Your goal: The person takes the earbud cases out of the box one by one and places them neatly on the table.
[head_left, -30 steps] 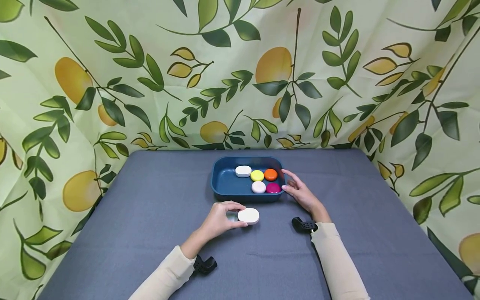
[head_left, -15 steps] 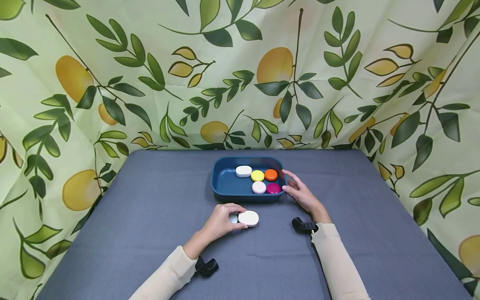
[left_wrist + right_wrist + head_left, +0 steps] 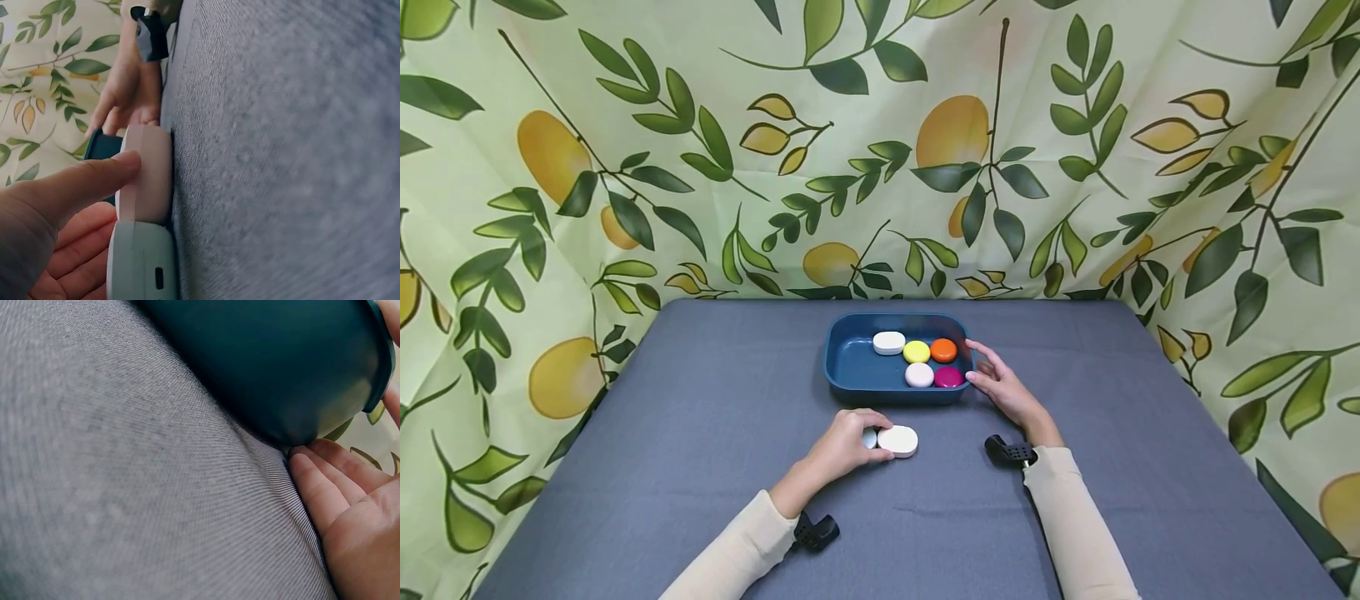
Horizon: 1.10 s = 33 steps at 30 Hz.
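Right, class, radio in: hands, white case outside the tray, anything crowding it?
Left hand pinching white case on table. Right hand at right end of blue tray. Crowding it: pale-blue case, touching.

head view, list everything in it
cloth: 1, grey-blue, underneath
backdrop: 1, pale green, behind
box: 1, dark blue, on cloth
oblong piece: 1, white, in box
yellow piece, orange piece, pale piece, magenta piece: 1 each, box's right half
oval piece: 1, white, nearer than box
part-hidden piece: 1, pale blue, beside oval piece
wrist devices: 2, black, at wrists
sleeves: 2, cream, on forearms
left grip: 1, pinching oval piece
right grip: 1, touching box
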Motion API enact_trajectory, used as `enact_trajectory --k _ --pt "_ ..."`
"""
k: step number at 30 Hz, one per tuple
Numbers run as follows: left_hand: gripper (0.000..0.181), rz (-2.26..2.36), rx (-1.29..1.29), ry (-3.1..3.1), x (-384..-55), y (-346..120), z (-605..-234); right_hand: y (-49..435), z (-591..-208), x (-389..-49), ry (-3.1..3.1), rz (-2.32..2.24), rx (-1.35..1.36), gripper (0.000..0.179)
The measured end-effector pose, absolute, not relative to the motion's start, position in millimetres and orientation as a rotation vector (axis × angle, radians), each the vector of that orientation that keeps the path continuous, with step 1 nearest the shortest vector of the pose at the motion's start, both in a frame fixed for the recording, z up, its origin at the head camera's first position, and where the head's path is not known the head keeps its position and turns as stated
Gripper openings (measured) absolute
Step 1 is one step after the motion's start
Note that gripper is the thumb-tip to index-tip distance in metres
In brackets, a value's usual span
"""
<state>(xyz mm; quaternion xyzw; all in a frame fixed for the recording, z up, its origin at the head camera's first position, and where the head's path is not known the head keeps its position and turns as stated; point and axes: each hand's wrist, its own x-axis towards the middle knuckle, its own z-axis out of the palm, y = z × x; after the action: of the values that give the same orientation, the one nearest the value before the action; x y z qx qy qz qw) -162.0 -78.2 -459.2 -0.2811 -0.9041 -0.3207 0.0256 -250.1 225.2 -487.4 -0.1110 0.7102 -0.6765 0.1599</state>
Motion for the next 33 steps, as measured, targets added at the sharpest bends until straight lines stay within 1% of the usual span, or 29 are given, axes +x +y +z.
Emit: enact_trajectory --k 9,17,20,25,33 --pt "0.039 -1.049 -0.865 -2.795 -156.8 -77.3 -443.1 227.1 -489.0 -250.1 2.030 -1.939 -0.318 0.064" --pt "0.038 -1.004 -0.994 -2.674 -158.7 -75.0 -412.5 226.8 -490.5 -251.7 2.019 -1.950 -0.332 0.065" --pt "0.038 -1.018 -0.987 -2.656 -168.5 -74.7 -404.2 226.3 -490.4 -252.5 2.017 -1.951 -0.331 0.065" --pt "0.037 -1.153 -0.902 -2.663 -196.3 -74.6 -398.7 226.0 -488.6 -252.6 2.020 -1.953 -0.332 0.066" --pt "0.040 -1.293 -0.731 -2.721 -236.7 -66.9 -410.4 227.0 -489.5 -251.8 2.042 -1.924 -0.304 0.065"
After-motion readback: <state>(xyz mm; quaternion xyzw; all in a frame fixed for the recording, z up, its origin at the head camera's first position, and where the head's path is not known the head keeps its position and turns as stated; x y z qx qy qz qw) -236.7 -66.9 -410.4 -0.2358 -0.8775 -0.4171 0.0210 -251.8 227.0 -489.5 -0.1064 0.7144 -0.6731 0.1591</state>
